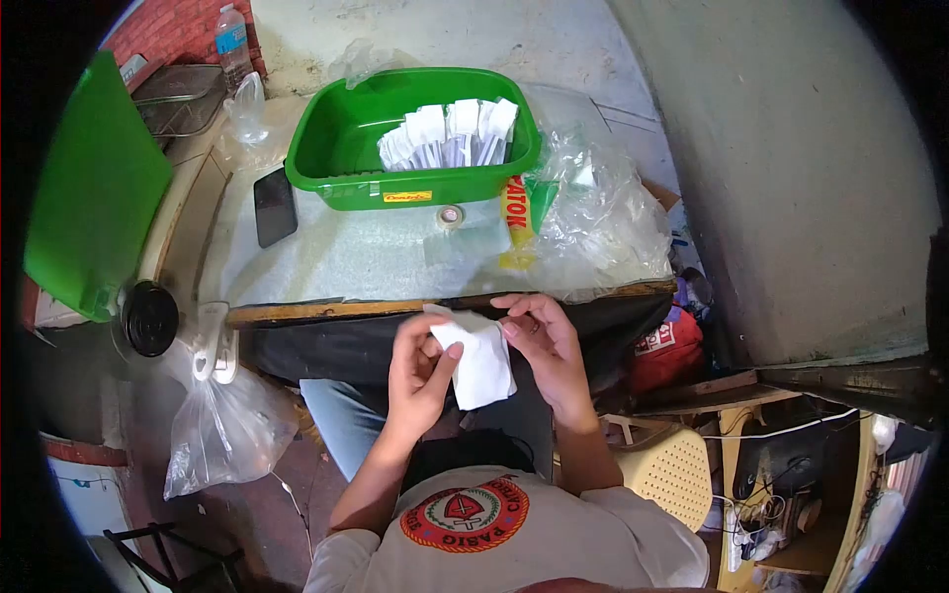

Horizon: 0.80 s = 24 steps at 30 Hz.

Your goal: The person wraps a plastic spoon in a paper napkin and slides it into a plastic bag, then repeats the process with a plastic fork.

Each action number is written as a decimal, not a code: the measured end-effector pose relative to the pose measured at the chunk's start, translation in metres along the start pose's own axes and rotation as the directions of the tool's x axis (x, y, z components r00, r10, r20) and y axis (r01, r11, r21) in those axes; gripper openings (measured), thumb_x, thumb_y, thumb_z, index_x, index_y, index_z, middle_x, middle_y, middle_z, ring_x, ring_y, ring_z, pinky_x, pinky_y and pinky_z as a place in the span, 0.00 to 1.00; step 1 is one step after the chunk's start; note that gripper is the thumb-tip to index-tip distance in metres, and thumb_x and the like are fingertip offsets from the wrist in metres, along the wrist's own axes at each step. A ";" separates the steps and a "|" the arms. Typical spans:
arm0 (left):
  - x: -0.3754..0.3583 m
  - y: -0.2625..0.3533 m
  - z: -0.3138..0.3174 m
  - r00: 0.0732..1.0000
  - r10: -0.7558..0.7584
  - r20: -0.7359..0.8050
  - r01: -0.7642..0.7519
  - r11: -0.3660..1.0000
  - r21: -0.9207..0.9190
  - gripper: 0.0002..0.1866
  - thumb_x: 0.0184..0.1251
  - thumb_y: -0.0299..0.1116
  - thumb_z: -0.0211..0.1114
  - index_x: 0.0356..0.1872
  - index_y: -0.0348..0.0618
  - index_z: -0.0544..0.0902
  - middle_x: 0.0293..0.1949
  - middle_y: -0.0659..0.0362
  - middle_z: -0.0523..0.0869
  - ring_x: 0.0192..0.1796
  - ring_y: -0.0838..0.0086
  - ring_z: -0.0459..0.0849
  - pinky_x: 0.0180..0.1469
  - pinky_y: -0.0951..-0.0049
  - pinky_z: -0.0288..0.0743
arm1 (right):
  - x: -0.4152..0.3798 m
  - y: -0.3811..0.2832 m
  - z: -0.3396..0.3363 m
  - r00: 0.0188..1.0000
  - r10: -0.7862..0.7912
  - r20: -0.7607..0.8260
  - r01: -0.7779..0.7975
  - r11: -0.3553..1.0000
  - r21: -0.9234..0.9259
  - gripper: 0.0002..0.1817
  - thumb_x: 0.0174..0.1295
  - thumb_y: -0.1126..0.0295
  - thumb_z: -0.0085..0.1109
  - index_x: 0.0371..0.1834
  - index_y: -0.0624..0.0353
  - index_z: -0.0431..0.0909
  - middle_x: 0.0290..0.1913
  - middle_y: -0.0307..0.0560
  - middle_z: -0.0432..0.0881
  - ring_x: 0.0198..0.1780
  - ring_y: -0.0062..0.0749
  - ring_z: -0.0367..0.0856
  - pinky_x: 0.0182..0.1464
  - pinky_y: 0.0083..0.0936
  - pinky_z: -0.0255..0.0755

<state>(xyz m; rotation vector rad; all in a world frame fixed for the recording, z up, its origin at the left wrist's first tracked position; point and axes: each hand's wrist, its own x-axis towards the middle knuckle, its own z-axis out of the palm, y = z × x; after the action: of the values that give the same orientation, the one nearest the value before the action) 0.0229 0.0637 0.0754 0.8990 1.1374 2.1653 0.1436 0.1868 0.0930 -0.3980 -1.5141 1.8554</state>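
Against a stained wall [445, 35], my pale-topped table [297, 269] bears a green basin [341, 196] of white packets [435, 127] beside a black phone [275, 206]. Before its edge, my left hand [417, 374] pinches a white napkin [482, 371]; my right [546, 348], fingers bent, touches its upper corner, whether gripping I cannot tell.

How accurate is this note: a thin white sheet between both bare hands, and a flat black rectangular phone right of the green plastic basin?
Wrong side: the head view shows the black phone left of the green basin, with the white sheet between left hand and right hand.
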 end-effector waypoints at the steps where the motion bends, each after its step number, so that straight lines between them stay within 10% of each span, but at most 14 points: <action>1: -0.002 0.002 -0.004 0.998 -0.015 0.058 0.011 0.997 0.072 0.21 0.67 0.13 0.57 0.59 0.39 0.68 0.52 0.56 0.76 0.51 0.77 0.80 0.51 0.78 0.73 | 0.001 0.006 -0.001 1.000 -0.003 0.000 0.003 1.000 -0.001 0.11 0.66 0.81 0.58 0.48 0.60 0.70 0.55 0.45 0.77 0.51 0.20 0.76 0.56 0.20 0.71; 14: 0.000 0.007 -0.004 0.989 -0.075 0.124 0.036 0.956 0.293 0.15 0.67 0.15 0.57 0.52 0.37 0.79 0.54 0.57 0.74 0.43 0.83 0.76 0.45 0.83 0.69 | -0.007 -0.001 0.008 0.997 0.005 -0.075 -0.006 1.000 -0.007 0.10 0.63 0.81 0.60 0.43 0.59 0.72 0.42 0.37 0.78 0.44 0.18 0.75 0.49 0.17 0.69; 21: 0.002 -0.015 0.020 0.986 -0.113 0.121 0.080 0.964 0.253 0.14 0.67 0.19 0.60 0.53 0.37 0.79 0.57 0.52 0.74 0.53 0.71 0.79 0.58 0.73 0.71 | -0.015 -0.002 0.010 0.988 -0.104 -0.117 0.099 0.994 -0.051 0.09 0.62 0.82 0.62 0.41 0.60 0.72 0.39 0.36 0.75 0.42 0.15 0.74 0.46 0.16 0.70; 24: 0.001 -0.021 0.019 0.979 -0.033 0.200 -0.056 0.904 0.423 0.12 0.69 0.22 0.58 0.52 0.35 0.81 0.57 0.51 0.75 0.62 0.62 0.73 0.64 0.67 0.65 | -0.012 0.006 0.003 0.939 -0.333 -0.079 0.266 0.855 -0.446 0.09 0.62 0.83 0.62 0.42 0.65 0.72 0.38 0.41 0.78 0.40 0.19 0.78 0.45 0.19 0.75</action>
<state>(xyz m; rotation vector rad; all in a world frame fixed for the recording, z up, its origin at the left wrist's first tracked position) 0.0396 0.0845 0.0660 1.2845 1.5328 1.8044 0.1481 0.1760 0.0857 -0.4636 -1.7619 1.2137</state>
